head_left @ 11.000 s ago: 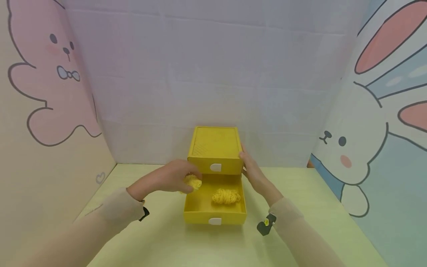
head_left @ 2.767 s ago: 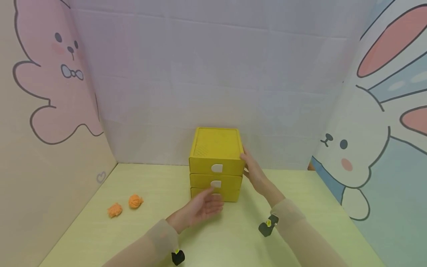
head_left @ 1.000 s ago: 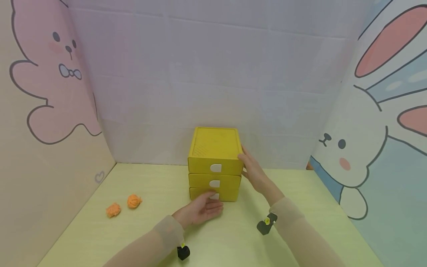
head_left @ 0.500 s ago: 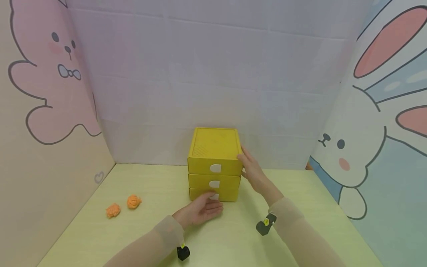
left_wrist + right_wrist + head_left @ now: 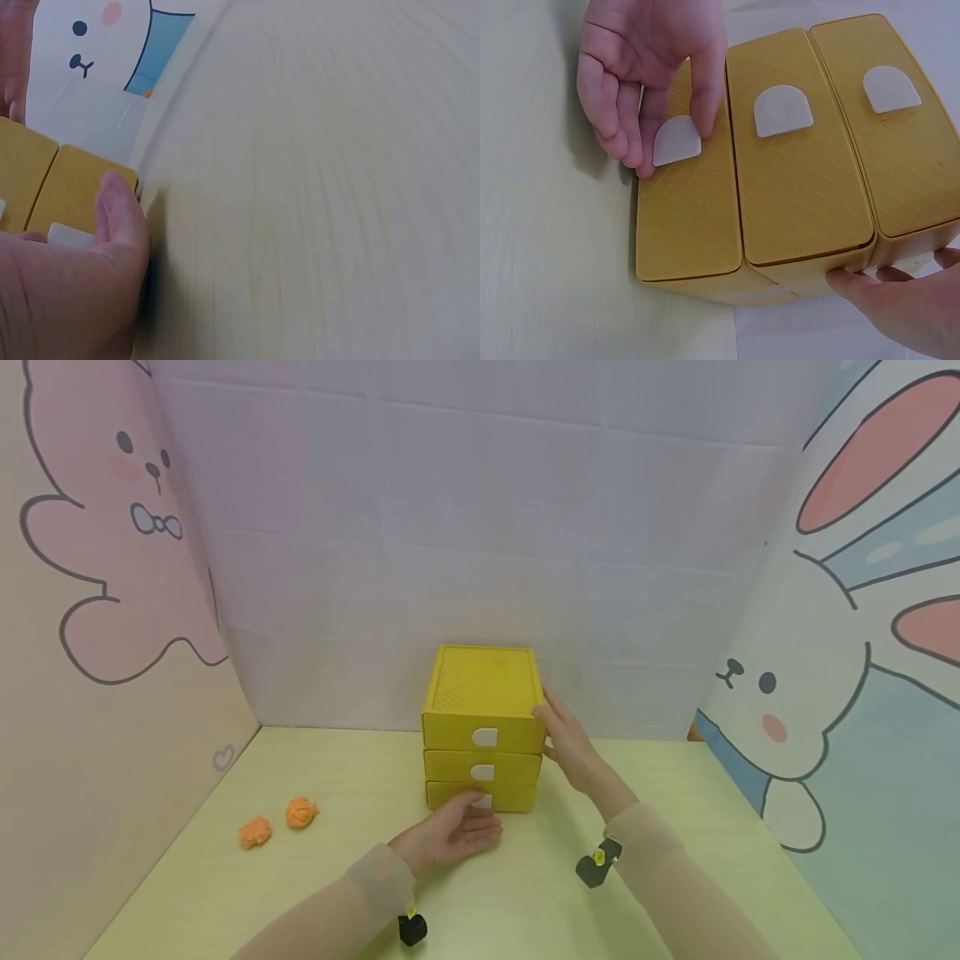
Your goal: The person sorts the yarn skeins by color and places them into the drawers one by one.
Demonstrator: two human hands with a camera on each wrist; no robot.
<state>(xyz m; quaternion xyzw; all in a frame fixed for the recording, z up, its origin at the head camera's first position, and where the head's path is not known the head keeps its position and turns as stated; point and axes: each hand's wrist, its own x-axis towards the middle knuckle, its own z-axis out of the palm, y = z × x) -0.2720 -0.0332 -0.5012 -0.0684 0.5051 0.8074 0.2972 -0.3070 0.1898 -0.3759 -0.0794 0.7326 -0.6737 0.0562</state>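
A yellow three-drawer box [image 5: 486, 681] stands against the back wall, all drawers in. My left hand [image 5: 450, 833] is at the lowest drawer, palm turned up. In the right wrist view its thumb and forefinger pinch the sides of the white drawer handle [image 5: 676, 140]. The other fingers stretch out under it, close over the table. In the left wrist view this hand [image 5: 67, 296] covers part of the drawer front. My right hand [image 5: 573, 752] rests along the box's right side, thumb near the upper front corner. Its fingers are partly hidden behind the box.
Two orange yarn-like bundles [image 5: 302, 812] lie on the pale table [image 5: 675, 827] at the left. A white back wall [image 5: 480, 510] and side panels with a pink bear [image 5: 135, 560] and a white rabbit [image 5: 795, 693] surround the table.
Earlier a lower drawer stood out with yellow yarn, and my left hand held a yellow bundle. Then all drawers were in. My left hand has since lowered to the bottom handle; my right stays put.
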